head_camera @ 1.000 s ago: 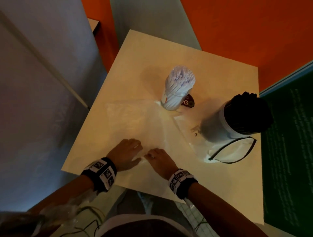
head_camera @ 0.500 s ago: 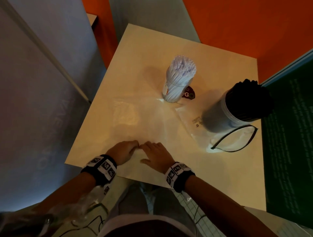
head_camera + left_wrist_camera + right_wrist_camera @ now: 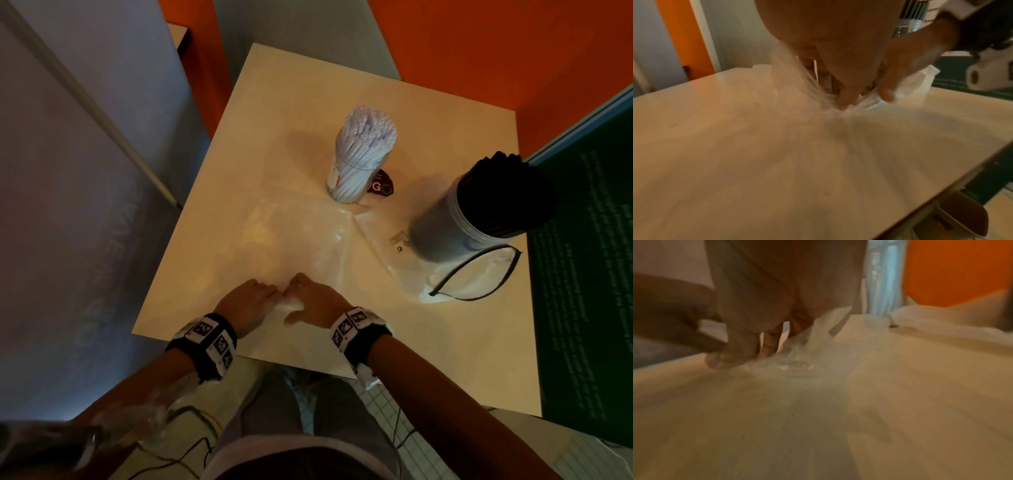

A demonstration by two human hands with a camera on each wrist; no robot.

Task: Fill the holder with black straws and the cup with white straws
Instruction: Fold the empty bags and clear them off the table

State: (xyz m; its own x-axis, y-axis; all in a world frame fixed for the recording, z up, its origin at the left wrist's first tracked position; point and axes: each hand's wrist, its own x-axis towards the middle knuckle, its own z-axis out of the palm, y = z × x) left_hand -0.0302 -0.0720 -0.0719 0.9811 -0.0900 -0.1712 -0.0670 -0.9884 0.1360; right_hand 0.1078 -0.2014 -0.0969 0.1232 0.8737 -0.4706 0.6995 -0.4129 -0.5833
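A clear cup (image 3: 361,161) packed with white straws stands upright at the table's far middle. To its right stands a grey holder (image 3: 455,222) full of black straws (image 3: 507,195). A clear plastic bag (image 3: 301,236) lies flat in front of the cup. At its near edge my left hand (image 3: 251,301) and right hand (image 3: 313,301) meet fingertip to fingertip. In the left wrist view my left hand (image 3: 842,100) grips bunched plastic, and the right hand (image 3: 888,95) pinches it too. In the blurred right wrist view the right hand (image 3: 735,356) presses the crumpled bag (image 3: 797,353).
A second clear bag with a black zip edge (image 3: 479,277) lies under and in front of the holder. A small dark label (image 3: 380,186) lies by the cup. The table (image 3: 428,359) ends close to my wrists; orange walls stand behind and a green panel on the right.
My hands have closed together at the bag's near edge and gathered the plastic into a bunch. The cup and the holder have not moved.
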